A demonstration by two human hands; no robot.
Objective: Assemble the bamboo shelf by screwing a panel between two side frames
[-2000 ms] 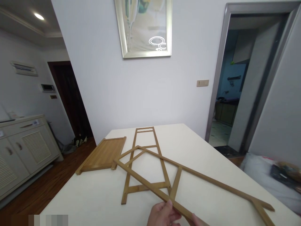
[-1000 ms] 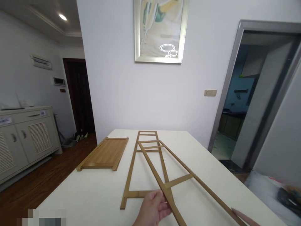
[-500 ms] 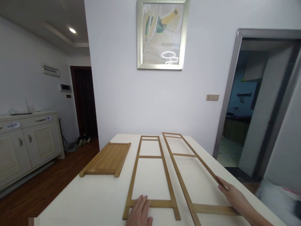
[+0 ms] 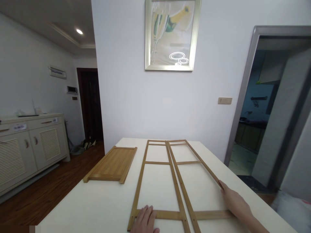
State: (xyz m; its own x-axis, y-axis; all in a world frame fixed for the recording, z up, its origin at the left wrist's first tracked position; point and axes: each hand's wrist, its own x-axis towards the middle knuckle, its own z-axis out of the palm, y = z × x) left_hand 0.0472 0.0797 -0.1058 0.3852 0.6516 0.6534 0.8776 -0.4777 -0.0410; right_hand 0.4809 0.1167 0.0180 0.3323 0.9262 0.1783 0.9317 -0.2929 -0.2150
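Frames, two of 'em, both wood; the left frame (image 4: 157,163) lies on your white table (image 4: 97,202) and the right frame (image 4: 189,162) sits just beside it, inner rails nearly meeting at the far end; can't tell if the right one is fully flat or lifted a touch. Your left hand (image 4: 145,220) is relaxed, not gripping as far as I can see, fingers draped over the left frame's wide crossbar (image 4: 169,215); your right hand (image 4: 234,197) has the right frame's outer rail (image 4: 211,174) pinched, underside of the grip hidden. Handling-wise I'd call them light and stiff, maybe a bit slidey; slim rails like these probably don't love twisting, so I'd take a long rail near the wide crossbar, roughly where your right hand is. Both long axes run away from you toward the wall (image 4: 160,106); the ends with close-set bars point at it, wide crossbars on your side; a wooden panel (image 4: 111,165) lies flat off to the left, apart from both.
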